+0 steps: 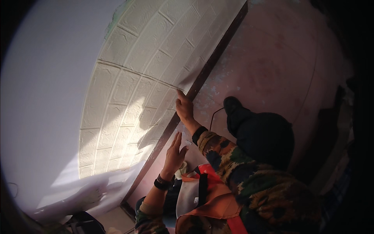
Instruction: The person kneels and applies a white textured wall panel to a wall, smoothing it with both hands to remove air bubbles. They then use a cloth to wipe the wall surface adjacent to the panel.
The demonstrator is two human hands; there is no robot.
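Note:
My right hand (184, 106) touches the white brick-pattern panel (103, 97) near its lower edge, at a seam beside the dark skirting strip (212, 62). Its index finger is stretched out, with the other fingers partly hidden. My left hand (174, 156) is open below it, fingers straight and pointing up toward the panel; I cannot tell whether it touches anything. Sunlight and shadows fall across the panel, which sits on a pale lilac wall (43, 85).
The pink floor (272, 58) has pale flakes along the skirting. My shoe and dark-trousered leg (257, 136) are to the right, near a thin dark line on the floor. Orange and red fabric (214, 199) is below me. A dark object (82, 222) lies at bottom left.

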